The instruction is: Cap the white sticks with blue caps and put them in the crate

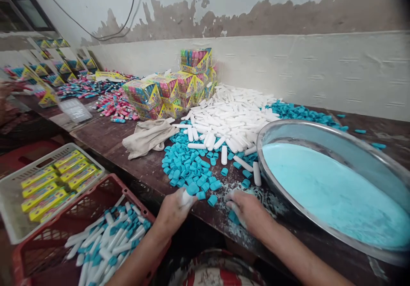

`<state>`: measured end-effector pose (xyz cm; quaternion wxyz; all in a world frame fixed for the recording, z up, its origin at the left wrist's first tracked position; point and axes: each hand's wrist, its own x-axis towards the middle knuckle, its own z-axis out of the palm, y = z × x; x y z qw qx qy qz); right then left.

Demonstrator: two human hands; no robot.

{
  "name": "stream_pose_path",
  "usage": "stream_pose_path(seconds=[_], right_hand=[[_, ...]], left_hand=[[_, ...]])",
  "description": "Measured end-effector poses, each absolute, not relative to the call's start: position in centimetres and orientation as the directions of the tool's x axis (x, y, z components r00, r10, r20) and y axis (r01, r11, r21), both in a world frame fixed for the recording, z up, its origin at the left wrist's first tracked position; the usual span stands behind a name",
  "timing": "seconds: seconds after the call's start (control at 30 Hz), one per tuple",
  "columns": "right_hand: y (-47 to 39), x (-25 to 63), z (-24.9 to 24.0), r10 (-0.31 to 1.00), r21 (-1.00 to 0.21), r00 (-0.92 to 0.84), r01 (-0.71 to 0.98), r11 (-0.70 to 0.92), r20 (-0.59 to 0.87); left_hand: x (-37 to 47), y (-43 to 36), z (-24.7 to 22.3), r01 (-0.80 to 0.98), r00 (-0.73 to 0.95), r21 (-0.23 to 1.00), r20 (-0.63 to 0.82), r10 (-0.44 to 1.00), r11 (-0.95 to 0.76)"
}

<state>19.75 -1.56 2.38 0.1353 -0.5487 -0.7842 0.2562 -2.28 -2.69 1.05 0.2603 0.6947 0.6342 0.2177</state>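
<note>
My left hand is closed around a short white tube at the table's front edge. A blue cap shows at the tube's upper end. To its right, my right hand is low over the powder-dusted tabletop, fingers curled together. Just under those fingers is another blue cap; I cannot tell whether they grip it. Ahead of both hands spreads a heap of loose blue caps. Behind that lies a large pile of white tubes, some scattered toward me.
A wide metal basin of light blue powder stands at right. A cloth glove lies beside the caps, before stacked display boxes. Lower left are a red crate of capped tubes and a white crate of yellow boxes. Another person's hand shows far left.
</note>
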Motion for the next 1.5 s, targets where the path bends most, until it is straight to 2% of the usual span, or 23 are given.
stream_pose_path(seconds=[0.13,0.2,0.27,0.4,0.57,0.67,0.8,0.87,0.93,1.0,1.1,1.2,1.27,1.37,1.5], right_hand=[[-1.2,17.0,1.6,0.901,-0.284,-0.433,0.868,0.407,-0.032],[-1.1,16.0,1.3,0.899,-0.209,-0.437,0.881,0.424,-0.018],[-1.1,15.6,1.1,0.900,-0.212,-0.436,0.881,0.424,-0.011],[-1.3,15.9,0.7,0.874,-0.324,-0.485,0.831,0.451,-0.028],[-1.5,16.3,0.5,0.865,-0.417,-0.502,0.788,0.454,-0.006],[-0.7,16.8,0.8,0.924,-0.373,-0.376,0.849,0.375,0.075],[1.6,18.5,1.6,0.976,-0.102,-0.112,0.986,0.133,0.187],[2.7,19.0,1.8,0.989,-0.010,-0.031,0.999,0.033,0.143],[3.5,18.9,1.8,0.997,0.017,0.000,1.000,-0.001,0.071],[3.6,18.2,1.6,0.998,-0.014,-0.055,0.998,0.055,0.002],[2.6,17.3,1.2,0.965,-0.151,-0.254,0.958,0.243,-0.064],[2.0,17.9,1.0,0.923,-0.289,-0.385,0.882,0.372,0.012],[2.6,19.0,1.2,0.951,-0.344,-0.296,0.887,0.309,0.093],[4.8,20.8,1.7,0.989,-0.378,-0.087,0.917,0.127,0.120],[6.7,21.4,1.9,0.991,-0.345,-0.090,0.931,0.118,0.094]], left_hand=[[-2.9,-3.1,0.2,0.742,0.088,0.669,-0.027,0.996,-0.048],[-2.4,-3.4,-0.3,0.725,0.083,0.688,-0.047,0.995,-0.028],[-1.9,-3.6,-0.5,0.680,0.086,0.733,-0.054,0.995,-0.019],[-0.9,-3.3,-0.3,0.569,0.145,0.822,-0.074,0.987,-0.022],[0.1,-3.0,-0.3,0.548,0.213,0.835,-0.094,0.973,-0.039],[0.3,-3.1,-0.2,0.601,0.213,0.797,-0.089,0.973,-0.058],[0.8,-3.0,0.1,0.637,0.246,0.765,-0.088,0.965,-0.092],[1.3,-2.7,0.4,0.636,0.284,0.762,-0.086,0.955,-0.121],[1.9,-2.1,0.5,0.637,0.311,0.758,-0.088,0.946,-0.139],[2.2,-1.4,0.4,0.641,0.298,0.753,-0.069,0.952,-0.146],[1.8,-0.4,0.3,0.639,0.239,0.756,-0.018,0.971,-0.143],[0.7,0.0,0.1,0.615,0.172,0.781,0.001,0.985,-0.108],[0.1,-0.1,0.1,0.589,0.138,0.803,0.011,0.990,-0.090],[-0.2,-0.5,0.2,0.551,0.111,0.830,0.024,0.994,-0.081],[-0.2,-1.0,0.4,0.535,0.089,0.842,0.020,0.996,-0.064]])
